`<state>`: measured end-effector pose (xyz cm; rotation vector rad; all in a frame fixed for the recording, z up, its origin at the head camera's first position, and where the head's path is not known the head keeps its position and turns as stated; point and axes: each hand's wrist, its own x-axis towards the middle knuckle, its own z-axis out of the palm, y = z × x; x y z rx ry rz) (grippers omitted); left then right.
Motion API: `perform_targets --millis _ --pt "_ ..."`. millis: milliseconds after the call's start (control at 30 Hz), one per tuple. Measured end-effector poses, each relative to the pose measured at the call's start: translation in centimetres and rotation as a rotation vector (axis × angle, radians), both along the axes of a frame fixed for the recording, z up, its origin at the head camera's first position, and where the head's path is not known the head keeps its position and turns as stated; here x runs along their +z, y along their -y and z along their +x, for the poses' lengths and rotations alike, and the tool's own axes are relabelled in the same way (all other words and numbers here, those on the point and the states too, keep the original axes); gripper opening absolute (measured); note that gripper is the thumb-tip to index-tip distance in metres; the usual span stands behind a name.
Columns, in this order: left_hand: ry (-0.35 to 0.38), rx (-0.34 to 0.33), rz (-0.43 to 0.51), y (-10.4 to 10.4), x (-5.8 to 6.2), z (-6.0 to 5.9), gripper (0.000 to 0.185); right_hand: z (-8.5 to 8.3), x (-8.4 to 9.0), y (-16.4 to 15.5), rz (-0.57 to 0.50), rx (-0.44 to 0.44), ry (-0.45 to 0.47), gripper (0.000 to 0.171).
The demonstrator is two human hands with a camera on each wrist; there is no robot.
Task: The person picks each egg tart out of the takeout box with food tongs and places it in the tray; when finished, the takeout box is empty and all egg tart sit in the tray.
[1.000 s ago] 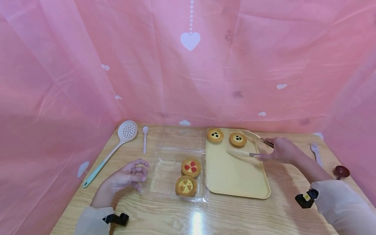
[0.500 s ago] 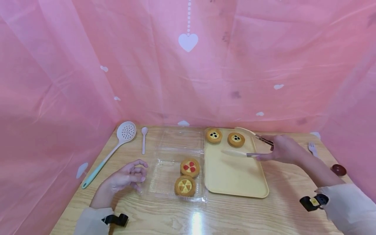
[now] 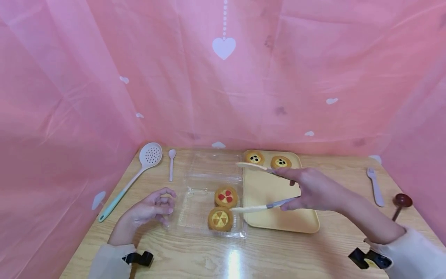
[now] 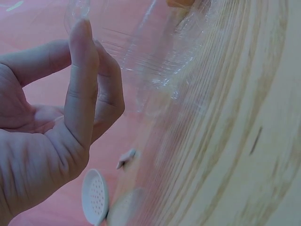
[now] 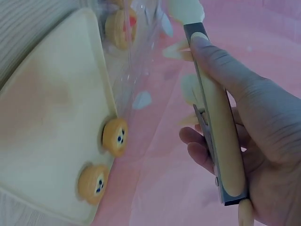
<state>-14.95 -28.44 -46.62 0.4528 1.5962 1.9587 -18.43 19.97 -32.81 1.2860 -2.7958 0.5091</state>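
Note:
My right hand (image 3: 306, 190) grips cream tongs (image 3: 256, 208) by the handle, also seen in the right wrist view as tongs (image 5: 214, 103). Their arms are spread apart, and the tips reach over the right edge of a clear plastic box (image 3: 195, 209). Inside the box lie a red-topped tart (image 3: 226, 196) and a yellow-topped tart (image 3: 220, 219), with the lower tip just above the latter. Two dark-dotted tarts (image 3: 254, 158) (image 3: 280, 162) sit at the far end of the yellow tray (image 3: 278, 221). My left hand (image 3: 153, 209) rests by the box's left edge with loosely curled fingers (image 4: 82, 70), holding nothing.
A white slotted spoon (image 3: 150, 155) and a small spoon (image 3: 172, 162) lie at the back left of the wooden table (image 3: 223, 255). A pale fork (image 3: 375, 186) and a dark red scoop (image 3: 402, 201) lie at the right. Pink sheeting (image 3: 223, 97) closes in three sides.
My right hand has carried the tongs left and nearer, from the tray's far right corner to the box's edge. The tongs' arms have spread wider. The left hand has stayed put.

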Motion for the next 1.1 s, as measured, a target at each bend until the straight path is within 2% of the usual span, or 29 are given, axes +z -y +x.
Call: perform_targets --millis 133,300,533,667,767,967,1100 --pt "0.007 0.024 -0.027 0.0 0.0 0.1 0.032 0.0 0.1 1.4 0.071 0.08 0.016 0.076" --pt "0.0 0.026 -0.031 -0.2 0.1 0.2 0.031 -0.2 0.9 3.2 0.194 0.092 0.056 0.062" --pt "0.008 0.039 -0.05 -0.9 0.4 0.2 0.031 -0.2 1.0 5.5 0.31 0.133 0.037 0.063" --pt "-0.003 0.04 -0.058 -1.0 0.5 0.2 0.031 -0.4 0.2 6.5 0.309 0.173 0.021 0.063" --pt "-0.006 0.04 -0.053 -0.9 0.4 0.1 0.03 -0.6 -0.2 7.1 0.29 0.199 0.049 0.063" --pt "-0.002 0.044 -0.053 -0.9 0.3 0.1 0.031 -1.3 0.0 7.9 0.31 0.164 0.154 0.066" --pt "0.004 0.045 -0.053 -0.9 0.4 0.0 0.032 -1.7 0.1 8.4 0.334 0.172 0.146 0.066"
